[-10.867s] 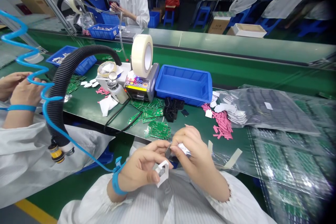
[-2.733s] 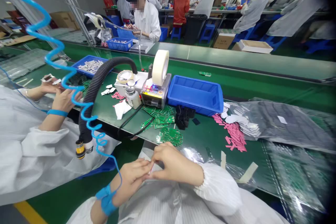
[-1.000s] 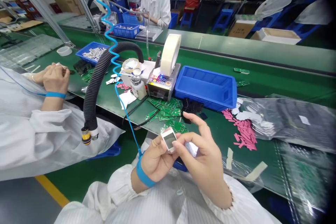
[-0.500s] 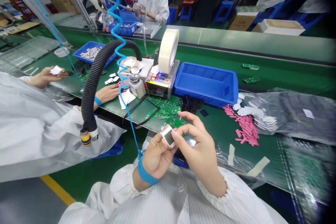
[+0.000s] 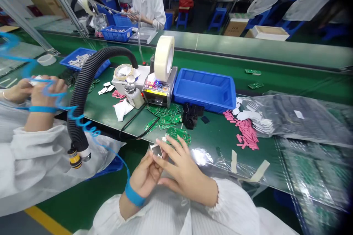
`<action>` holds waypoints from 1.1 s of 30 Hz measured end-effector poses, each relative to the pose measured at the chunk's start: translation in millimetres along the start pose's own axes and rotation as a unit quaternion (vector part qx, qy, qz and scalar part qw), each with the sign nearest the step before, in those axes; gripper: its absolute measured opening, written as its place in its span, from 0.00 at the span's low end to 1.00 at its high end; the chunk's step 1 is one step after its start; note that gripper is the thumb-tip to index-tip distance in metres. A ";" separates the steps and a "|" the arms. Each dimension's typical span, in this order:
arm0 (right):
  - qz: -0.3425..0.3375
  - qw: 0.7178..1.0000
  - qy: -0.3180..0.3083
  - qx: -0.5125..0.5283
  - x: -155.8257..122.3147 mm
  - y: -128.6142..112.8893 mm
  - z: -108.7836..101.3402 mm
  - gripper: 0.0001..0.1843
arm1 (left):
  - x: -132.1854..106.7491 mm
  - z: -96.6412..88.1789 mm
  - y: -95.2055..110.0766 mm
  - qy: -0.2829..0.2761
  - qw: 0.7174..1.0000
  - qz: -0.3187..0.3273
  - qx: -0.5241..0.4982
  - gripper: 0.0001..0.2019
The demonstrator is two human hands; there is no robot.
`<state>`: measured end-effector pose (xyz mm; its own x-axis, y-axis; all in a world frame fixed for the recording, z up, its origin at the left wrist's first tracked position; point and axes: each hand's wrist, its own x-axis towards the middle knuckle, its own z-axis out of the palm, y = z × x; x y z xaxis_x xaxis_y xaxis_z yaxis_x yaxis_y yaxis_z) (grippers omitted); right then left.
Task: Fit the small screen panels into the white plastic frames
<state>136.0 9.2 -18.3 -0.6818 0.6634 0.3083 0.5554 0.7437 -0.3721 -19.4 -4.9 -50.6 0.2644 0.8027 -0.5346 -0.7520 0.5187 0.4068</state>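
The left hand (image 5: 145,178) pinches a small white-framed piece (image 5: 156,151); the right hand (image 5: 186,180), curled earlier, now spreads open (just beside it).

- Circuit boards (image 5: 165,118) on the counter (image 5: 215,132) at twelve o'clock
- Tape dispenser (image 5: 157,95) behind them, at eleven
- Plastic bin (image 5: 204,90) right of the dispenser, at one
- Pink strips (image 5: 245,134) at two, just left of a plastic bag (image 5: 300,115)

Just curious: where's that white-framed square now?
In the head view, the white-framed square sits at the fingertips of the left hand, just below the green circuit boards.

Small white frame (image 5: 156,151), detail unclear
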 end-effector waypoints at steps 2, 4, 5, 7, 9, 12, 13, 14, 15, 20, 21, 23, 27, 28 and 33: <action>0.009 0.998 0.035 0.060 -0.6 4.3 -4.7 0.23 | -3.7 3.3 2.8 -0.025 0.999 0.008 0.039 0.08; 0.041 0.991 0.072 0.102 2.1 11.1 -10.5 0.20 | -6.5 8.7 7.3 -0.047 0.995 0.015 0.082 0.11; 0.052 0.989 0.084 0.110 4.1 14.7 -13.4 0.18 | -7.3 11.0 9.7 -0.057 0.993 0.014 0.103 0.12; 0.055 0.988 0.088 0.115 7.4 19.9 -18.2 0.13 | -8.0 13.3 13.2 -0.082 0.985 0.014 0.151 0.13; 0.033 0.987 0.094 0.125 7.8 20.3 -20.5 0.07 | -8.0 12.1 13.3 -0.101 0.981 0.008 0.164 0.13; 0.002 0.978 0.163 0.129 1.4 12.4 -18.0 0.04 | -7.9 6.5 6.1 -0.129 0.987 -0.021 0.097 0.19; -0.008 0.974 0.194 0.114 -1.9 9.1 -15.8 0.04 | -7.9 4.8 2.6 -0.135 0.988 -0.032 0.067 0.21; -0.018 0.971 0.218 0.094 -5.2 6.5 -13.3 0.04 | -7.7 3.4 -0.9 -0.135 0.989 -0.040 0.043 0.22; -0.030 0.970 0.229 0.074 -8.1 5.2 -10.6 0.04 | -7.1 2.6 -3.8 -0.126 0.991 -0.044 0.024 0.21; 0.065 0.993 0.101 -0.004 -9.3 26.2 -0.2 0.11 | 2.4 -1.0 -2.4 -0.041 0.999 -0.024 -0.003 0.16; 0.132 0.989 0.063 -0.037 -6.2 34.4 1.3 0.12 | 5.2 -2.9 0.1 -0.031 0.999 -0.021 0.004 0.17; 0.240 0.966 0.002 -0.094 1.5 50.2 4.2 0.11 | 10.5 -7.8 4.6 -0.013 0.999 -0.023 0.024 0.16; 0.288 0.946 -0.061 -0.131 13.9 68.3 8.7 0.08 | 18.5 -15.5 6.1 0.002 0.998 -0.042 0.048 0.11; 0.294 0.943 -0.072 -0.136 15.1 69.8 9.0 0.08 | 20.1 -16.0 5.2 0.002 0.998 -0.046 0.050 0.11; 0.296 0.940 -0.093 -0.141 19.0 66.4 5.0 0.09 | 28.2 -13.5 0.9 0.001 0.996 -0.061 0.058 0.10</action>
<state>157.5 70.8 -41.6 -0.2696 0.9618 -0.0472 0.9503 0.2578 -0.1747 -20.8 14.3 -75.3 0.3485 0.7305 -0.5873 -0.6394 0.6434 0.4209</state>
